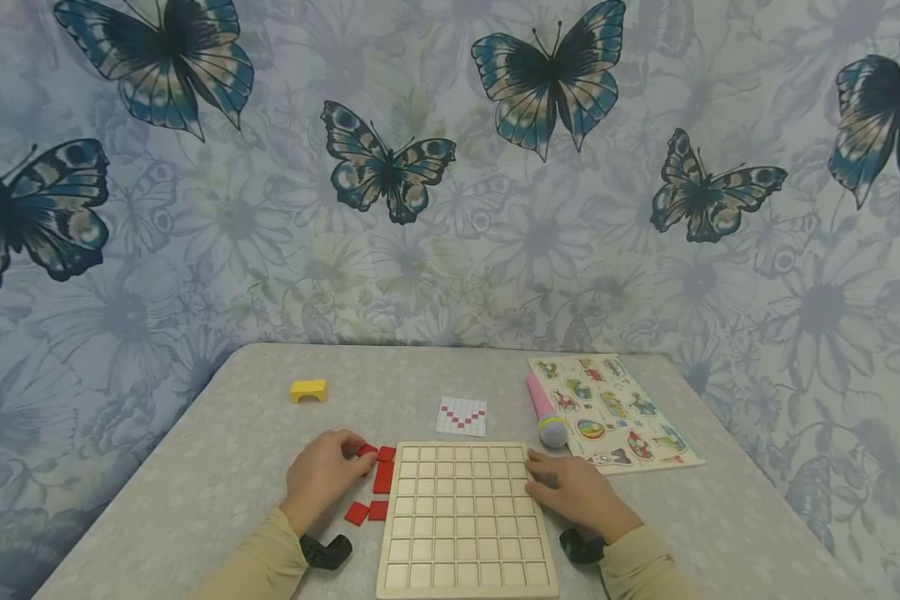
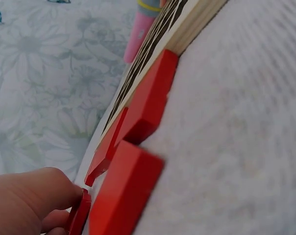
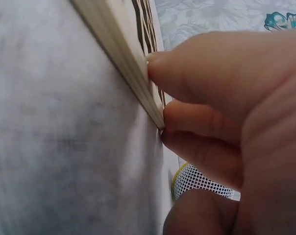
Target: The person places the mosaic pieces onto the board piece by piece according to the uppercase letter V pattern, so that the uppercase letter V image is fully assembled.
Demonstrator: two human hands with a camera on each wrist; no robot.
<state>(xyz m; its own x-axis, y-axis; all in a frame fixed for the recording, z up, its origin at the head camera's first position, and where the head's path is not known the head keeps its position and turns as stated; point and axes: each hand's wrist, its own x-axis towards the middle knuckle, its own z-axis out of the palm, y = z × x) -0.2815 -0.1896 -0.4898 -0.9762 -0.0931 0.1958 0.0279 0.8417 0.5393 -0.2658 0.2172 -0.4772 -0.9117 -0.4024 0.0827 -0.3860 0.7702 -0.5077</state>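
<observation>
My left hand point(image 1: 326, 475) is at the left side of a wooden grid board point(image 1: 461, 504) and pinches a red tile point(image 2: 79, 214) between thumb and fingers. Beside the board's left edge lie several other red pieces, among them a longer red block point(image 1: 383, 477) and a turned red square point(image 1: 357, 513). No red piece shows in the board's squares. On the opposite side, my right hand point(image 1: 577, 487) touches the board's right edge with thumb and fingertips, the fingers fairly straight, as the right wrist view shows up close.
Behind the board lies a small pattern card point(image 1: 461, 416) with red squares in a V. A yellow arch block point(image 1: 309, 390) stands at the back left. To the right, a pink toy microphone point(image 1: 546, 412) lies against a picture board point(image 1: 622, 408). The table point(image 1: 217, 442) meets a butterfly-patterned wall.
</observation>
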